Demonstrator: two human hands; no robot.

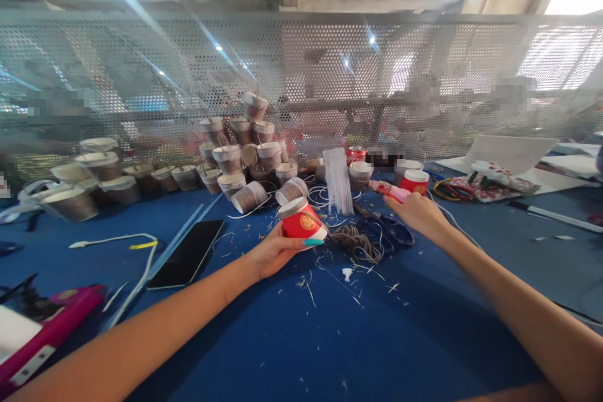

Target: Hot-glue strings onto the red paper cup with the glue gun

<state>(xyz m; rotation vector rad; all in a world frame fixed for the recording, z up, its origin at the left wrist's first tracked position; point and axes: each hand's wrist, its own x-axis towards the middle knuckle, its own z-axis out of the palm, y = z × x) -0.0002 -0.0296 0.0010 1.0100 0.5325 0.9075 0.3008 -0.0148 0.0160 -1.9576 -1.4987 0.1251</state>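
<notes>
My left hand [273, 254] is closed around a red paper cup [301, 221] with a gold emblem and a pale rim, held tilted above the table. Stretched out to the right, my right hand [414, 208] has its fingers drawn together around a small pink-and-red thing [391, 191] whose kind I cannot make out. Just behind that hand stands another red cup [414, 182]. Between the hands lie a bundle of grey-brown cord [355, 242], dark-handled scissors [393, 229] and an upright bunch of clear strips [338, 181].
Cord-wrapped cups [229, 159] are stacked at the back, with more cups [101, 166] on the left. A black phone [186, 254], a white cable [151, 251] and a magenta device [61, 326] lie at left. Scraps litter the blue table [301, 339]. A red can [356, 155] stands behind.
</notes>
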